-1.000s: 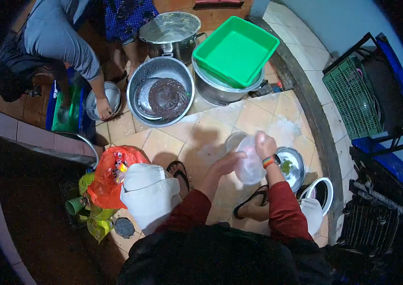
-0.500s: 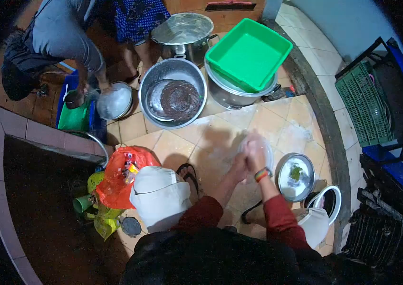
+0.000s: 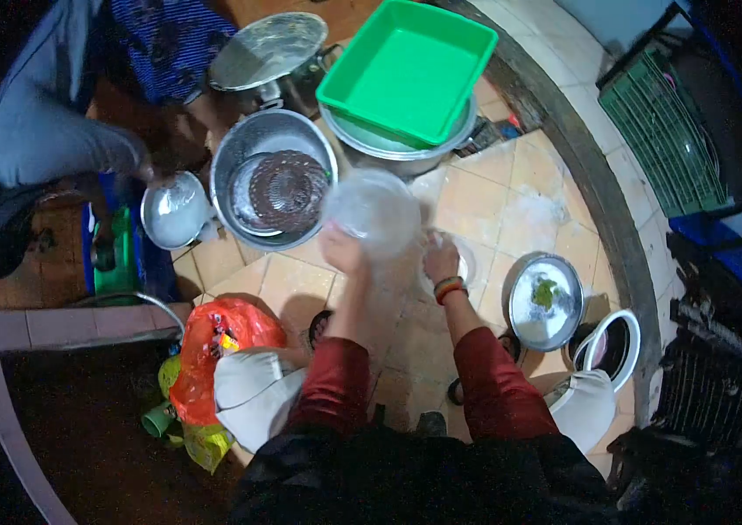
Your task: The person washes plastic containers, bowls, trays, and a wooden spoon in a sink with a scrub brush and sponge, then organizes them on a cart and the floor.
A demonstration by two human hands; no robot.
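My left hand [image 3: 342, 251], smeared by motion, grips a translucent round plastic bowl [image 3: 374, 210] at its near edge. That bowl is held up off the floor, beside a large metal basin [image 3: 223, 219] with a brown patterned round piece in it. My right hand [image 3: 441, 261], with a striped band at the wrist, is closed over a whitish round dish [image 3: 466, 269] near the floor. What its curled fingers hold is hidden. To the right of that hand, a round metal tray [image 3: 523, 324] carries a small green clump [image 3: 545, 293].
A green rectangular tub [image 3: 406, 74] rests on a big pot [image 3: 388, 156]. A red plastic bag [image 3: 253, 315] lies beside my left leg. At upper left a co-worker [image 3: 56, 131] bends over, near a metal bowl [image 3: 174, 210]. A green crate [image 3: 664, 140] stands at right.
My hands were together over the floor; now they are apart. My left hand has moved left and up with the translucent bowl. The view has shifted, and the co-worker has moved.
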